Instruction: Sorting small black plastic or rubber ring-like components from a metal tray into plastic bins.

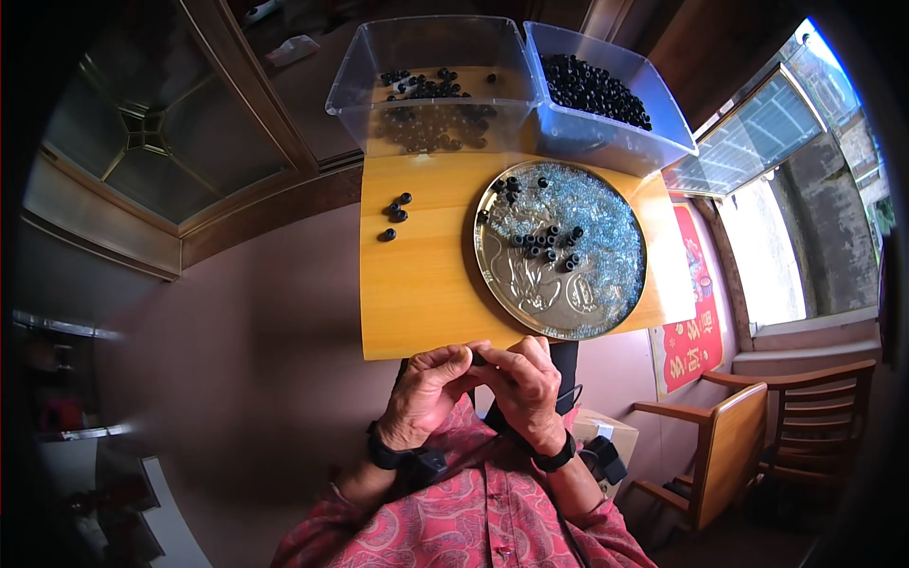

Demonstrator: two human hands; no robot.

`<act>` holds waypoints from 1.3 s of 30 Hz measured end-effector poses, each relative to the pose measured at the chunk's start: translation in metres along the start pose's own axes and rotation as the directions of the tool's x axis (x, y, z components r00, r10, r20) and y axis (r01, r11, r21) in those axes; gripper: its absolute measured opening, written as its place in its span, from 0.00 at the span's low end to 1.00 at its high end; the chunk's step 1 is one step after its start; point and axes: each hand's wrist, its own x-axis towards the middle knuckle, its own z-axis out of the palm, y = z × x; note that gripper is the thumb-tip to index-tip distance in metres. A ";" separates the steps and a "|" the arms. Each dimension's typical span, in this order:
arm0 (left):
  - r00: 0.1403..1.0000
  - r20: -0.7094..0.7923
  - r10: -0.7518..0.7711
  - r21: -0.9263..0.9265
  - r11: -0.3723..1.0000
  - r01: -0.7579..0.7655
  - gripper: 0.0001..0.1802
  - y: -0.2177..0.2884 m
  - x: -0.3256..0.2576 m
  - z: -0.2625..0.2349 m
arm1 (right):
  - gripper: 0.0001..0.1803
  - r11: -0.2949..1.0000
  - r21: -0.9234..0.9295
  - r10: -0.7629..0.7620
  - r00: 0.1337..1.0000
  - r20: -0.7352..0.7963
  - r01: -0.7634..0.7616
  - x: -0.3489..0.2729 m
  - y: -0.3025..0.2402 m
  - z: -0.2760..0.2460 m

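Observation:
In front of the table's near edge, my left hand (426, 393) and my right hand (528, 386) meet fingertip to fingertip. Both are closed in a pinch around a small black piece (479, 359), mostly covered by the fingers. Just beyond them on the table lies a round silver metal tray (502, 275) with an embossed pattern. A spread of tiny clear bluish glittering pieces (611, 241) covers its far and right parts. Several small black round pieces with holes (542, 241) sit in the tray's middle, and more rest by its far left rim.
Several loose black pieces (398, 215) lie on the wooden table (407, 303) left of the tray. At the back stand two clear plastic bins: the left bin (350, 80) holds some black pieces, the right bin (615, 142) many. Wooden chairs (734, 454) and a cardboard box (615, 435) are at right.

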 end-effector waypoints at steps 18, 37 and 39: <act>0.988 0.038 0.149 -0.006 0.989 -0.149 0.15 -0.007 0.000 0.008 | 0.20 0.919 0.309 0.263 0.965 -0.016 -0.246 -0.003 -0.015 -0.002; 0.977 0.141 0.161 0.044 0.985 -0.168 0.20 0.002 -0.011 0.025 | 0.40 0.813 0.471 0.245 0.935 0.255 -0.341 -0.002 -0.030 -0.006; 0.974 0.156 0.166 0.054 0.983 -0.176 0.19 0.001 -0.011 0.025 | 0.40 0.764 0.513 0.313 0.920 0.236 -0.392 -0.005 -0.035 -0.001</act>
